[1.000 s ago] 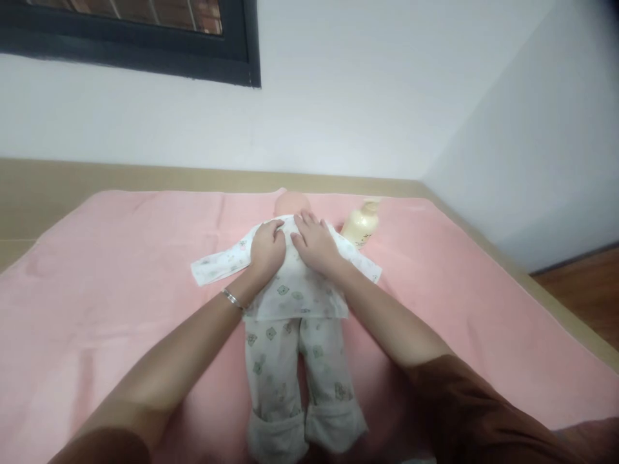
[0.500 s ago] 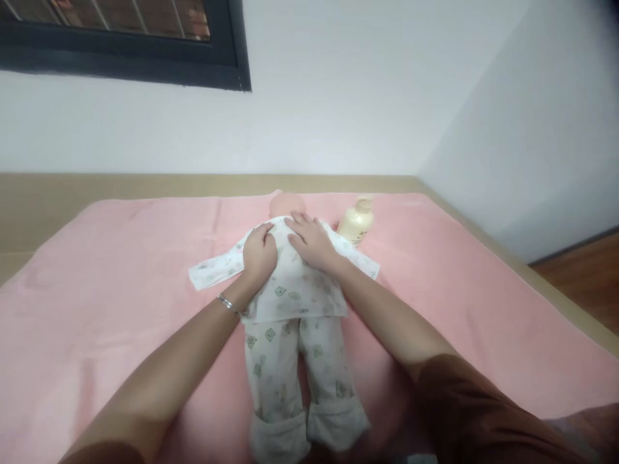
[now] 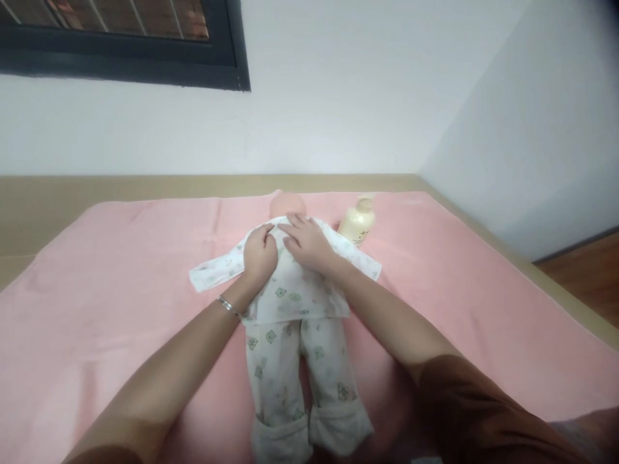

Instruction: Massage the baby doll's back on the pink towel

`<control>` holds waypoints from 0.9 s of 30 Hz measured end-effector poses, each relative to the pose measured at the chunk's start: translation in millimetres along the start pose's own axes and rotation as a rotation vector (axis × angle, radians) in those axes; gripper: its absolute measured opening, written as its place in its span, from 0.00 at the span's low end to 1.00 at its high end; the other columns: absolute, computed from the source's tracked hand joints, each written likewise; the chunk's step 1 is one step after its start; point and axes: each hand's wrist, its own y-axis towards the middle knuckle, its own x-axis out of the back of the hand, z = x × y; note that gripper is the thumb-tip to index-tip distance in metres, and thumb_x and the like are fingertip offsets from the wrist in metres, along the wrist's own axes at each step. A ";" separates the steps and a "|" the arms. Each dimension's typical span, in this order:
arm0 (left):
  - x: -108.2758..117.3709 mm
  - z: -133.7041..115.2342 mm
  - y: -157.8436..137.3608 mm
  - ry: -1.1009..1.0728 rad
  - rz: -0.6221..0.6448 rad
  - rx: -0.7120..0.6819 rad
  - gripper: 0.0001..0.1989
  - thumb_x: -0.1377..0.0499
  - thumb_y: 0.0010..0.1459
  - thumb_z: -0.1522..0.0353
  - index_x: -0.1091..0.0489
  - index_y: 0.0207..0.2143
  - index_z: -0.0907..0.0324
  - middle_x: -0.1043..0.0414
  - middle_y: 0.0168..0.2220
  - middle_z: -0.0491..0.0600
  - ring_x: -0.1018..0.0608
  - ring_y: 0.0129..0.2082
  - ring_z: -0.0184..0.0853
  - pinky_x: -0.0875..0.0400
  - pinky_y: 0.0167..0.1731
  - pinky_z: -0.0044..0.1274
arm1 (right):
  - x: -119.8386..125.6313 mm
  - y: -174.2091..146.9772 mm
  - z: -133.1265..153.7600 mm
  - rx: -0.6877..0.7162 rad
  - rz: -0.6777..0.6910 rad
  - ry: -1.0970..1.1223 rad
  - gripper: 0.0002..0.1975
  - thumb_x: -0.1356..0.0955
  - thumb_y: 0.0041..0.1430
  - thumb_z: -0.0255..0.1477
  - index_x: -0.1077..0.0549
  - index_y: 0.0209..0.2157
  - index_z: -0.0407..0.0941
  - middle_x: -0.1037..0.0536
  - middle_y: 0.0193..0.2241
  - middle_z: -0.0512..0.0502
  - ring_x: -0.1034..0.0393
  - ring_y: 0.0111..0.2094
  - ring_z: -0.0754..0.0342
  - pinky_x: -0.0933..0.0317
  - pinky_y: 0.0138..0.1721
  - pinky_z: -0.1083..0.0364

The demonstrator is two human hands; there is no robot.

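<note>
Workpiece pos.: the doll (image 3: 298, 303) lies at frame ctr., apparently face-down, on the pink mat (image 3: 120, 290), head (image 3: 287, 204) toward the top of the frame. It wears a white printed top (image 3: 281, 291) w/ matching trousers (image 3: 275, 367). The 2 sleeves (image 3: 216, 270) are spread, 1 to each side; the 2 turned-up cuffs (image 3: 283, 441) are at the bottom of the frame.

Hand status, seen from where I stand: the R hand (image 3: 309, 241) lies open, palm down on the upper back, just R of ctr., fingers extended, tips near the head. The L hand (image 3: 260, 253) rests L of ctr. on the top, fingers curled, thumb uppermost; can't tell if it grips cloth. A silver bracelet (image 3: 229, 306) is on that wrist.

Adj. item: cream bottle (image 3: 356, 223), upper R of ctr., beyond the R sleeve; base hidden, contact can't be confirmed.

Step in hand (my judgement): 2-hand contact w/ the upper back thru the cloth; pressing or merely resting can't be told. Next move calls for light, even pressure from both hands, no cloth bunched toward the head, max. care near the neck.
</note>
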 end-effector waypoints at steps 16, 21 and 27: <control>0.8 8.3 3.7 -0.031 0.040 -0.029 0.18 0.49 0.61 0.69 0.26 0.49 0.61 0.23 0.53 0.56 0.23 0.55 0.42 0.30 0.61 0.36 | -18.0 -33.0 47.1 0.171 -0.060 -0.211 0.31 0.43 0.67 0.27 0.45 0.69 0.30 0.42 0.69 0.30 0.50 0.71 0.36 0.60 0.71 0.35; 2.4 2.4 4.6 0.045 0.080 -0.021 0.13 0.47 0.60 0.68 0.25 0.42 0.60 0.20 0.46 0.55 0.20 0.48 0.44 0.28 0.57 0.37 | -12.9 -24.6 37.9 0.207 -0.019 -0.115 0.31 0.45 0.66 0.24 0.45 0.69 0.32 0.44 0.71 0.35 0.51 0.72 0.45 0.59 0.73 0.42; 3.2 -6.3 -0.6 0.032 0.016 -0.016 0.21 0.53 0.61 0.71 0.26 0.50 0.61 0.23 0.53 0.56 0.23 0.55 0.43 0.31 0.60 0.36 | -2.5 -3.3 8.4 -0.023 -0.006 -0.017 0.28 0.43 0.68 0.30 0.38 0.67 0.37 0.43 0.71 0.37 0.52 0.72 0.40 0.57 0.71 0.39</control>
